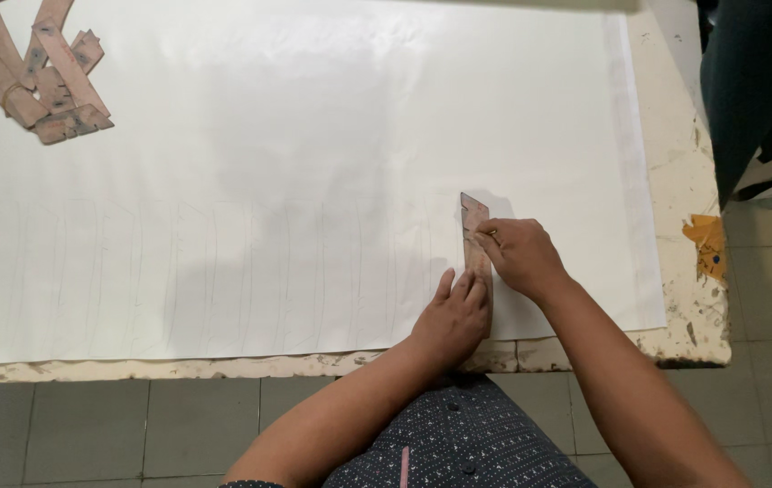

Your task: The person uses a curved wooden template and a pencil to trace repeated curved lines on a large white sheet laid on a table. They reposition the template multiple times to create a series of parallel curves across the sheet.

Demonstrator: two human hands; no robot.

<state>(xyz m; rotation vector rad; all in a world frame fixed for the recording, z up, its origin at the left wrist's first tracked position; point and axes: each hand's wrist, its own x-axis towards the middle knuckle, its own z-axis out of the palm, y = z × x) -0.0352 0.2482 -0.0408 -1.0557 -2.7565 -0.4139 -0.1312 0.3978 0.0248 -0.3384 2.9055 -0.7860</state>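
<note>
A large white sheet [313, 163] covers a worn table [684, 298]. Faint pencil outlines run in a row across the sheet's near half. A narrow brown cardboard template [473, 221] lies upright on the sheet near the front right. My left hand [452, 318] presses flat on the template's lower end. My right hand [519, 256] sits against its right edge, fingers closed on a small pencil-like tool that is mostly hidden.
A pile of several similar brown cardboard strips [42, 77] lies at the sheet's far left corner. A torn yellow scrap [707, 242] sticks to the table's right edge. Tiled floor [115, 434] lies below; a dark object [752, 81] stands at the upper right.
</note>
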